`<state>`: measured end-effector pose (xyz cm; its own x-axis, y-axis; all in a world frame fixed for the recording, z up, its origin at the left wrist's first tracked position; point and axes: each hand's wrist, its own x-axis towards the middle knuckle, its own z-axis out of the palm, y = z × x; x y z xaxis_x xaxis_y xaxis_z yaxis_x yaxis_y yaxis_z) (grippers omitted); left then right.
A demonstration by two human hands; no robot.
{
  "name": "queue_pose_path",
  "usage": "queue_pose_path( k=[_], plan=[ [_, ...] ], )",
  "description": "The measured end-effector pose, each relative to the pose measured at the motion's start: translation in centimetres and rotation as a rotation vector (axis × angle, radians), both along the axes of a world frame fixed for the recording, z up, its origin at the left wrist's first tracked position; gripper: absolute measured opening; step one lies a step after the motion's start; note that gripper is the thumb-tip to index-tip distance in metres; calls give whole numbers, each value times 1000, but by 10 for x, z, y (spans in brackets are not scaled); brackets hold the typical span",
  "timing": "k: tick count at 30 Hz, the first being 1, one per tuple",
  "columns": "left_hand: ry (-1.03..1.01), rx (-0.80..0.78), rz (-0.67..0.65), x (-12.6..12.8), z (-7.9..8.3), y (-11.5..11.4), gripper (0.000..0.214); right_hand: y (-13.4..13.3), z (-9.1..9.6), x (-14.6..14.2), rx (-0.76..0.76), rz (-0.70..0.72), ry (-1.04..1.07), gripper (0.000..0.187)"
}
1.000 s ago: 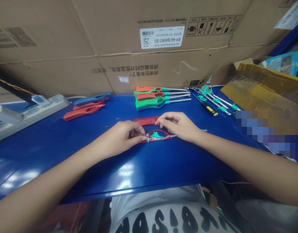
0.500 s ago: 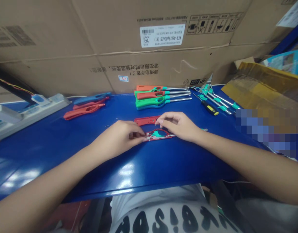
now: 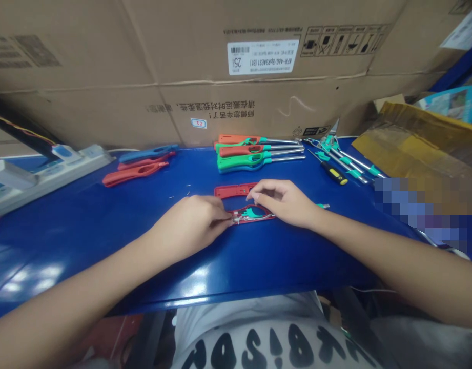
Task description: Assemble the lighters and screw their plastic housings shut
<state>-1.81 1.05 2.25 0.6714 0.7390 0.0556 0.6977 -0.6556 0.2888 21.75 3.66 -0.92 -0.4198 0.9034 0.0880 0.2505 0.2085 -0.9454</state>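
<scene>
In front of me lies an opened red gas lighter (image 3: 240,216), its half shell showing a green trigger (image 3: 254,212) and thin pale wires inside. My left hand (image 3: 199,218) is closed in a pinch on the lighter's left end, which the fingers hide. My right hand (image 3: 284,202) rests over the lighter's right end, thumb and index finger curled together near the trigger loop; whatever they hold is too small or hidden to tell. Just behind lies a second red half shell (image 3: 231,191), partly covered by the right fingers. A metal tip with a green part (image 3: 323,206) sticks out beyond the right hand.
Several assembled lighters (image 3: 241,162) lie at the back. Red and blue shells (image 3: 138,171) are at left beside a power strip (image 3: 72,171). A screwdriver (image 3: 333,173) and metal tubes (image 3: 351,165) lie right, near a yellow-taped box (image 3: 408,138). Small pins (image 3: 188,193) lie behind my left hand.
My left hand's fingers have closed down onto the lighter's left end, covering more of it. The right hand stays nearly in place. The view has shifted slightly.
</scene>
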Motion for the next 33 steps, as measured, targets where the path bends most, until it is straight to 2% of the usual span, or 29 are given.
queue_pose_path(
  k=[5, 8, 11, 15, 26, 33],
  plan=[
    [-63, -88, 56, -3, 1, 4, 17, 0, -3, 2, 41, 35, -28, 19],
    [-67, -91, 69, -3, 2, 5, 16, 0, 0, 6, 155, 90, -111, 15],
    [-68, -96, 63, -4, 3, 5, 16, -1, 6, 12, 310, 209, -234, 13],
    [-82, -127, 72, -6, 3, 6, 15, -3, 15, 17, 368, 361, -389, 19],
    [-50, -101, 85, -5, 4, 7, 15, -3, 17, 18, 371, 354, -473, 22],
    [-123, -126, 133, 1, -1, 5, 15, -4, 18, 18, 403, 350, -567, 18]
  ],
)
